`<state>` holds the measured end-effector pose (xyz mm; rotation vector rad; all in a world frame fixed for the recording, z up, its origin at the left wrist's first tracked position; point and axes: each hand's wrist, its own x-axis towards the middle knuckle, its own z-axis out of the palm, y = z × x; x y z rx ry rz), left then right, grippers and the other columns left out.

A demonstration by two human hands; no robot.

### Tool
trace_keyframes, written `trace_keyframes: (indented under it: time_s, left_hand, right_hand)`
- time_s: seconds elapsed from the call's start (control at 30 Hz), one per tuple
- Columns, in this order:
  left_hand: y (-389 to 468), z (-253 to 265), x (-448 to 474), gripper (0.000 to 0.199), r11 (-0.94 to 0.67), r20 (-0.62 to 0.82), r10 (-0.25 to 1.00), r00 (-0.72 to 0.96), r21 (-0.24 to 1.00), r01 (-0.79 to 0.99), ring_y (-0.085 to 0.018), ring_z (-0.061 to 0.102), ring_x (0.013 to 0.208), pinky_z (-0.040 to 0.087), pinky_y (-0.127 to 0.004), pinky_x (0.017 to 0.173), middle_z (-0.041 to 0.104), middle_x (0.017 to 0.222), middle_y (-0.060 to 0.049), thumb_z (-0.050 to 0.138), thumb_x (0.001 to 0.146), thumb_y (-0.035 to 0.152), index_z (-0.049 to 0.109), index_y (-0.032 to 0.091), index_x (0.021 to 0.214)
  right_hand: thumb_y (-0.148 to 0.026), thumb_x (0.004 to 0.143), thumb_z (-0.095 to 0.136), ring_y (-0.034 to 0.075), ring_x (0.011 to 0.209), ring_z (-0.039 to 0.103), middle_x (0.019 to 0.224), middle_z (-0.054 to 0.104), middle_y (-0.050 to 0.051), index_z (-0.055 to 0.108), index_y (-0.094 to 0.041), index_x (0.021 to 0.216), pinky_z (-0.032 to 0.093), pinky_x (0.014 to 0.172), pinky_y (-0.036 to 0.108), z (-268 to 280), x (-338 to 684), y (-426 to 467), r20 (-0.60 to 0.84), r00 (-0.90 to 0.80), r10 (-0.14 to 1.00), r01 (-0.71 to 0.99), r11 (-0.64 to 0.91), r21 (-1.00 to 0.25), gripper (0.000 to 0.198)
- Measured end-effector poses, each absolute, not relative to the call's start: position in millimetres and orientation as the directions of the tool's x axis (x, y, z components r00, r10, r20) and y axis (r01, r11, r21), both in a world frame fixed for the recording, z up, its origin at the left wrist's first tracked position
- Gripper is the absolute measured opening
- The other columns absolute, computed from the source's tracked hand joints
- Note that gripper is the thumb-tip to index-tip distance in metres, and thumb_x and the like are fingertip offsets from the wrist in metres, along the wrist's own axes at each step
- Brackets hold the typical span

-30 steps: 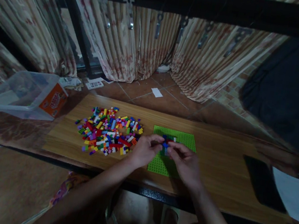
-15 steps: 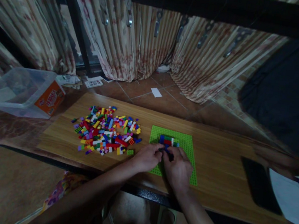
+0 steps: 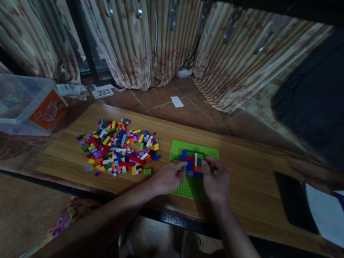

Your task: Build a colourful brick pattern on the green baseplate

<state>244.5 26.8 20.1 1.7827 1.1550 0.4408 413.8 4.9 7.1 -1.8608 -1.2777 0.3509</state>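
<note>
A low build of toy bricks [image 3: 190, 164] in blue, red, green, white and orange sits on a green baseplate [image 3: 193, 191]. At its left front side is my left hand [image 3: 169, 178], its thumb and forefinger closed on what looks like a small dark teal brick. My right hand [image 3: 217, 181] is at the build's right end, thumb and forefinger closed around that edge. My fingers partly cover both ends of the build.
A spread of loose bricks [image 3: 113, 149] lies left of the baseplate on the wooden board [image 3: 248, 183]. A clear plastic bin [image 3: 11, 100] with an orange label stands at far left. A black tablet-like slab [image 3: 293, 203] and papers [image 3: 333, 218] lie at right.
My hands have moved apart from in front of the build to its two sides, uncovering its middle. The camera view has shifted slightly.
</note>
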Motion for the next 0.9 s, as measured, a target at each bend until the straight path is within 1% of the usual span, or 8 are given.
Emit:
trace_keyframes:
  time_s: [0.1,0.23,0.3,0.4,0.5,0.7,0.9]
  left_hand:
    - [24.6,23.7,245.5,0.046,-0.16,-0.165,0.853,0.494,0.82,0.55,-0.019,0.065,0.082,0.051,-0.031,0.081,0.071,0.091,-0.008,0.042,0.087,0.021,0.053,0.012,0.131]
    - [21.2,29.4,247.6,0.045,-0.229,-0.14,0.852,0.505,0.767,0.599,-0.02,0.065,0.086,0.05,-0.034,0.085,0.071,0.092,-0.008,0.042,0.088,0.019,0.053,0.014,0.131]
    - [19.8,32.1,248.6,0.044,-0.261,-0.142,0.848,0.51,0.726,0.637,-0.021,0.064,0.086,0.05,-0.035,0.085,0.07,0.091,-0.008,0.042,0.088,0.019,0.053,0.015,0.13]
    - [18.7,34.6,250.0,0.044,-0.29,-0.164,0.843,0.513,0.665,0.689,-0.023,0.065,0.085,0.05,-0.037,0.083,0.069,0.092,-0.009,0.043,0.088,0.019,0.052,0.016,0.131]
    - [18.4,34.2,251.0,0.045,-0.315,-0.164,0.839,0.519,0.633,0.707,-0.023,0.065,0.085,0.05,-0.037,0.082,0.069,0.092,-0.01,0.042,0.089,0.02,0.049,0.016,0.133]
    - [18.1,28.0,250.1,0.046,-0.347,-0.15,0.831,0.536,0.613,0.71,-0.022,0.065,0.084,0.05,-0.036,0.082,0.069,0.092,-0.009,0.041,0.089,0.022,0.046,0.017,0.135]
    - [17.9,22.7,249.7,0.049,-0.355,-0.133,0.834,0.536,0.614,0.705,-0.024,0.065,0.089,0.05,-0.038,0.083,0.069,0.097,-0.013,0.042,0.089,0.023,0.043,0.015,0.138]
  right_hand:
    - [-0.051,0.081,0.052,0.028,0.102,0.057,0.111,0.063,0.017,0.061,-0.01,0.115,0.044,0.09,0.044,0.9,411.2,6.3,0.2,0.416,0.887,0.673,-0.152,-0.724,0.054]
    - [-0.055,0.08,0.054,0.031,0.111,0.051,0.116,0.059,0.02,0.056,-0.008,0.122,0.039,0.097,0.047,-3.5,404.1,5.5,0.191,0.37,0.909,0.763,-0.181,-0.62,0.064]
    - [-0.055,0.079,0.055,0.032,0.113,0.05,0.117,0.058,0.019,0.055,-0.009,0.123,0.038,0.098,0.047,-3.8,401.5,5.5,0.181,0.371,0.911,0.781,-0.201,-0.591,0.064]
    - [-0.054,0.079,0.056,0.032,0.115,0.049,0.119,0.057,0.019,0.054,-0.011,0.125,0.039,0.096,0.047,-3.8,399.4,6.6,0.155,0.395,0.906,0.776,-0.239,-0.583,0.064]
    - [-0.054,0.079,0.056,0.033,0.117,0.048,0.122,0.057,0.018,0.053,-0.012,0.127,0.039,0.095,0.047,-4.0,398.1,7.9,0.133,0.416,0.899,0.769,-0.27,-0.579,0.064]
    - [-0.054,0.078,0.057,0.032,0.119,0.047,0.124,0.056,0.017,0.051,-0.015,0.128,0.039,0.096,0.047,-6.1,399.0,10.6,0.097,0.429,0.898,0.755,-0.299,-0.584,0.064]
    - [-0.052,0.073,0.062,0.032,0.117,0.049,0.125,0.055,0.015,0.052,-0.018,0.127,0.04,0.094,0.048,-4.9,402.8,18.2,0.059,0.431,0.9,0.742,-0.317,-0.591,0.064]
